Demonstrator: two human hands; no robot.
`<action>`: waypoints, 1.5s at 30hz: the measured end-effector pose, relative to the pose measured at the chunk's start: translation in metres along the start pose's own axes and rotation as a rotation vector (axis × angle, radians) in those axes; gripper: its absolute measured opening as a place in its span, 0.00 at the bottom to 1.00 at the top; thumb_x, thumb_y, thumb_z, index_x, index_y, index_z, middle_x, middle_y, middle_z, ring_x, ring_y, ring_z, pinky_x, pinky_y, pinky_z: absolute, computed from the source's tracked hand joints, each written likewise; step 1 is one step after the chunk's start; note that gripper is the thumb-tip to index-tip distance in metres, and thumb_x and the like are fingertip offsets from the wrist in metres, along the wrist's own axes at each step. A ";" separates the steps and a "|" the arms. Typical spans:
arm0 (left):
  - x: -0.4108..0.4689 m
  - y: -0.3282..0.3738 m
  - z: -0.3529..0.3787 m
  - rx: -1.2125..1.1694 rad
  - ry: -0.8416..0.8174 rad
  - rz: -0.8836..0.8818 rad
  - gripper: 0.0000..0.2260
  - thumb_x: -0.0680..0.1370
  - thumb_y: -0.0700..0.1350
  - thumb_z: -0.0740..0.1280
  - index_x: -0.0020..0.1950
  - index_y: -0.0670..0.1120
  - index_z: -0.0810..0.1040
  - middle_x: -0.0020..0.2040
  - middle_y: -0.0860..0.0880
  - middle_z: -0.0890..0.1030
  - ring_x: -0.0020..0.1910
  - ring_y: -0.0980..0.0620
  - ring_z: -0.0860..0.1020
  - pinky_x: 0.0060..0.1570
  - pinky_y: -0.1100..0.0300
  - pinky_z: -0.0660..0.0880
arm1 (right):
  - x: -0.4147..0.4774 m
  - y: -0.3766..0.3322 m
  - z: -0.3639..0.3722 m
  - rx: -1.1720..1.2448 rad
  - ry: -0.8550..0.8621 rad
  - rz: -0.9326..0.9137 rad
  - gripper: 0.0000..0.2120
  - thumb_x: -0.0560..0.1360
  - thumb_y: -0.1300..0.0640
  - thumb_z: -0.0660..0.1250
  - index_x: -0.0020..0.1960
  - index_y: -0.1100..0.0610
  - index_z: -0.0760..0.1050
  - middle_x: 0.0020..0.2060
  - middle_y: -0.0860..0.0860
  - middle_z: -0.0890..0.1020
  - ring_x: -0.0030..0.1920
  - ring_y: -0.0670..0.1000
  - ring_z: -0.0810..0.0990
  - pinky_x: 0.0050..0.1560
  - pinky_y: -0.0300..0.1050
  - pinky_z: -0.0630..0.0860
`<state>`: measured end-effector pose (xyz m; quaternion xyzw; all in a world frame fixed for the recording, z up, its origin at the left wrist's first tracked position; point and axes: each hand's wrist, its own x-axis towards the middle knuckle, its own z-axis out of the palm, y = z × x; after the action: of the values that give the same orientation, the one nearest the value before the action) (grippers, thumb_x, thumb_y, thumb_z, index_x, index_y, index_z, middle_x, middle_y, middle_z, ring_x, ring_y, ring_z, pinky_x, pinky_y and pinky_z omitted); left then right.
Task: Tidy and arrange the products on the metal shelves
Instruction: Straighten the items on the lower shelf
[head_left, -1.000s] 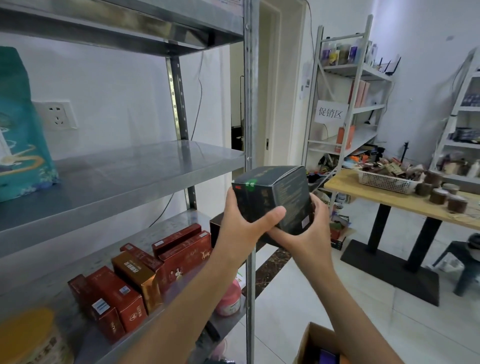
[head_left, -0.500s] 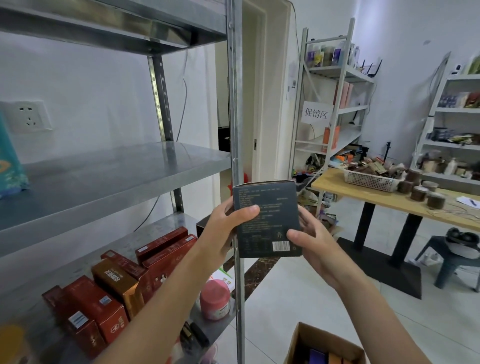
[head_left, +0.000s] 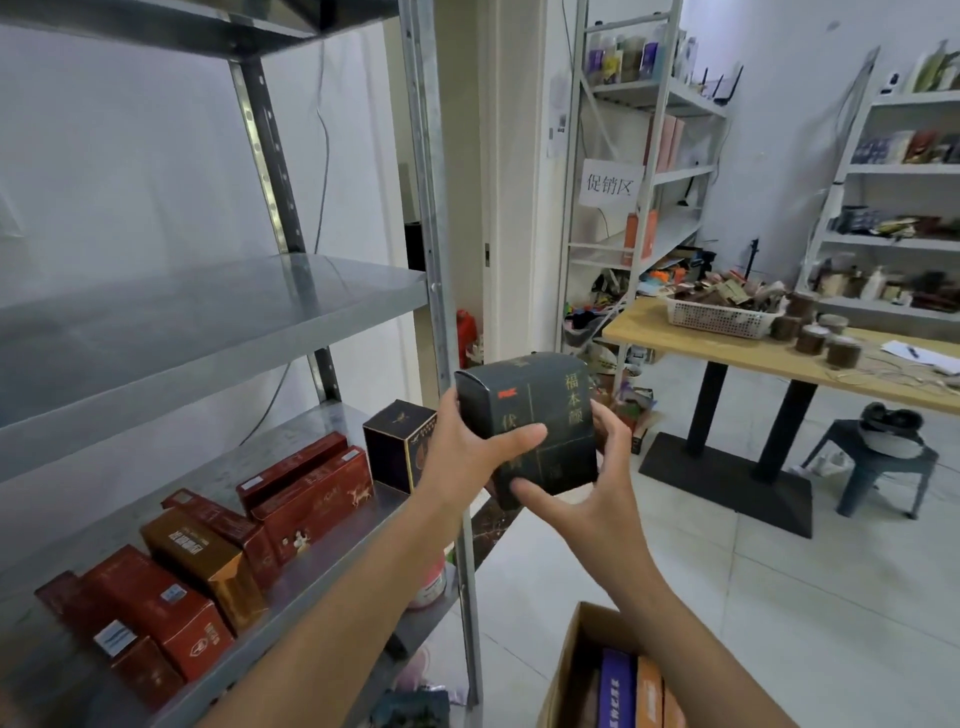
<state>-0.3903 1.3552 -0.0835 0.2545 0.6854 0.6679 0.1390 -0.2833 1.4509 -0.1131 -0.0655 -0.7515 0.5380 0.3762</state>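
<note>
Now we hold the dark box (head_left: 535, 415) upright in the air, both arms stretched forward. Our left hand (head_left: 467, 449) grips its left side, thumb across the front; our right hand (head_left: 587, 499) cups the lower right corner, thumb at the front edge. The box sits just right of the shelf post (head_left: 439, 260), seemingly clear of it, below the middle shelf (head_left: 218, 322) edge and above the end of the lower shelf (head_left: 311, 423).

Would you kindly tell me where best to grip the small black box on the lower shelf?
Probably from the front and above, pinching its front and back faces near the top: the black box stands upright with its top free; red boxes lie close on its left. The left hand and right hand hold the dark box.
</note>
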 end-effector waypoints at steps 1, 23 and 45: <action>0.002 -0.002 -0.001 0.011 -0.025 0.002 0.38 0.65 0.48 0.80 0.70 0.51 0.65 0.61 0.52 0.77 0.62 0.52 0.76 0.61 0.51 0.76 | 0.002 0.001 -0.011 0.011 -0.054 0.030 0.38 0.66 0.62 0.79 0.66 0.46 0.60 0.60 0.38 0.70 0.58 0.28 0.70 0.54 0.26 0.72; 0.032 -0.129 0.092 0.285 -0.751 -0.046 0.42 0.69 0.39 0.78 0.75 0.57 0.58 0.73 0.55 0.65 0.68 0.63 0.66 0.61 0.71 0.65 | 0.002 0.133 -0.130 -0.581 -0.457 0.319 0.45 0.59 0.39 0.77 0.71 0.46 0.61 0.62 0.45 0.69 0.60 0.45 0.67 0.60 0.45 0.72; -0.031 -0.396 0.129 1.477 -0.945 0.096 0.29 0.84 0.53 0.51 0.79 0.53 0.36 0.78 0.47 0.32 0.76 0.46 0.31 0.73 0.46 0.33 | -0.205 0.344 -0.145 -0.689 -0.535 0.501 0.52 0.61 0.40 0.77 0.73 0.37 0.46 0.68 0.43 0.60 0.66 0.41 0.60 0.63 0.39 0.71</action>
<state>-0.3607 1.4564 -0.4875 0.5582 0.8016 -0.1164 0.1798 -0.1511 1.5994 -0.4899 -0.2241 -0.9168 0.3302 -0.0138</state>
